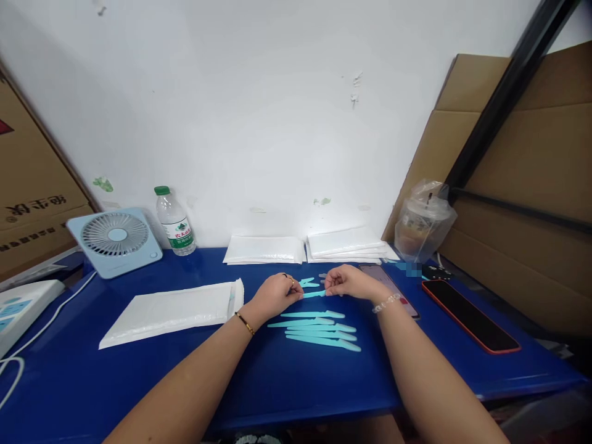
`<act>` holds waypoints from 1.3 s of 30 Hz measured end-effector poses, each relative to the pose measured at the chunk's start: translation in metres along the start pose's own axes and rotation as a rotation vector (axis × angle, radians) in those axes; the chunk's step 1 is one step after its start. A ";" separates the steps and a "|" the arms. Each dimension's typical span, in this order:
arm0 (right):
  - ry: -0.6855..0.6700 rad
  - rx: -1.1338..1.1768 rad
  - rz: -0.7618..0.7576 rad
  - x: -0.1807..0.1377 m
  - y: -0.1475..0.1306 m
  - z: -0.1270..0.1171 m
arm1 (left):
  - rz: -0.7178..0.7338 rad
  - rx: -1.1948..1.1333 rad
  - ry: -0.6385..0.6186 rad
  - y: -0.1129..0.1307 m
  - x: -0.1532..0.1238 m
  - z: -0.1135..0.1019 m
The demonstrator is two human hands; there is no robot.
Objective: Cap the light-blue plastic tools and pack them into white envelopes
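Observation:
A teal eyebrow razor point(314, 294) stretches between my two hands, just above the blue table. My left hand point(279, 295) pinches its left end, while the fingers of my right hand point(349, 283) are closed on its right end. Nearer to me, several more teal razors point(319, 332) lie roughly side by side, their wider ends to the right. Behind the held one, a few small teal pieces point(309, 282) show between my hands, partly covered. A white padded envelope point(171, 313) lies left of my left hand, with a hint of teal near its right end.
White envelopes point(263, 249) and a second stack point(346, 243) lie by the wall. A fan point(115, 240) and water bottle point(176, 225) stand left. Right are a bagged drink cup point(423, 225), a phone partly under my forearm point(386, 280) and an orange-edged phone point(472, 316).

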State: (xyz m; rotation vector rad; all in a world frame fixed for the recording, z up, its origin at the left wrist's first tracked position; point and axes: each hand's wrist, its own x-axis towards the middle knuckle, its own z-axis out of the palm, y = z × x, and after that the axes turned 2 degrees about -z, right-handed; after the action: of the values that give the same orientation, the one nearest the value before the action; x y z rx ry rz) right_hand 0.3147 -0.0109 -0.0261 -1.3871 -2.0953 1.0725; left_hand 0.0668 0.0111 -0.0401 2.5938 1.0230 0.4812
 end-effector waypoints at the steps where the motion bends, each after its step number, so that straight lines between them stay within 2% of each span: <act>1: 0.011 -0.003 0.014 0.000 0.003 -0.002 | -0.016 0.005 0.006 -0.002 0.000 0.000; 5: 0.078 -0.049 0.066 -0.002 0.010 -0.009 | -0.055 0.029 0.063 -0.010 -0.002 -0.001; 8: 0.122 -0.128 0.022 -0.009 0.003 -0.011 | -0.090 0.006 0.114 -0.012 -0.003 0.000; 10: 0.044 -0.192 -0.001 -0.014 -0.007 -0.010 | -0.103 -0.029 0.083 -0.013 -0.003 0.003; 13: -0.142 -0.295 0.027 -0.018 -0.020 -0.002 | -0.072 -0.068 0.025 -0.014 -0.003 0.006; 16: -0.211 -0.326 0.020 -0.015 -0.026 0.005 | -0.029 -0.078 0.016 -0.014 -0.003 0.005; 20: -0.138 -0.263 -0.046 -0.009 -0.024 0.011 | -0.026 -0.089 0.080 -0.005 -0.006 -0.001; 25: -0.052 -0.107 -0.073 -0.005 -0.019 0.011 | 0.017 -0.123 -0.037 0.007 -0.006 -0.003; 31: 0.049 -0.032 -0.001 -0.004 -0.002 -0.003 | -0.056 -0.041 0.025 -0.003 -0.002 -0.003; 35: 0.155 -0.123 0.021 -0.006 0.002 -0.009 | -0.064 -0.048 0.045 -0.009 -0.005 -0.003; 37: 0.145 -0.134 -0.009 -0.009 -0.004 -0.009 | -0.042 -0.067 0.011 -0.009 -0.006 -0.002; 39: 0.044 -0.109 -0.014 -0.012 -0.014 -0.006 | -0.025 -0.075 -0.019 -0.008 -0.006 0.000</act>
State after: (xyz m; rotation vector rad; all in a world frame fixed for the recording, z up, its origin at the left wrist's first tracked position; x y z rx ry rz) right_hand 0.3159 -0.0227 -0.0109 -1.4314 -2.1564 0.9259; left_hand 0.0579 0.0124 -0.0444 2.5119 1.0100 0.4792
